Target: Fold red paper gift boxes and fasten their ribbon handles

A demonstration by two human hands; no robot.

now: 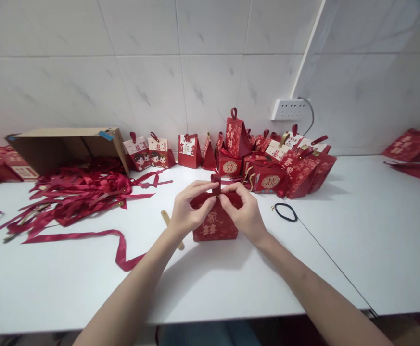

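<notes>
Head view. Red paper box (215,223) standing near the middle of the white table (231,288), a little back from the front edge. Left hand (188,211) pinched shut on the box's upper left flap, thumb and fingers pressing the top closed. Right hand (244,211) likewise clamped on the upper right side, fingertips meeting the left ones at the red ribbon loop (216,179) poking up from the box's peak. Wooden stick (171,228) lying on the table, touching or just under the left wrist.

Probably light and hollow, thin card: stiff along the folds, easily dented on the flat faces. Best taken at the folded top edges or the loop, not squeezed across the printed front. Ribbon likely soft and slippery, apt to slide out of a loose pinch.

Toward the back edge, against the tiled wall, a crowd of finished red boxes (267,158). At the back left, a cardboard carton (69,146) on its side, a tangle of loose red ribbons (76,192) spilling from it across the left of the table. Black hair tie (286,212) just right of the right hand, apart from it. Wall socket (289,109) above the boxes.
</notes>
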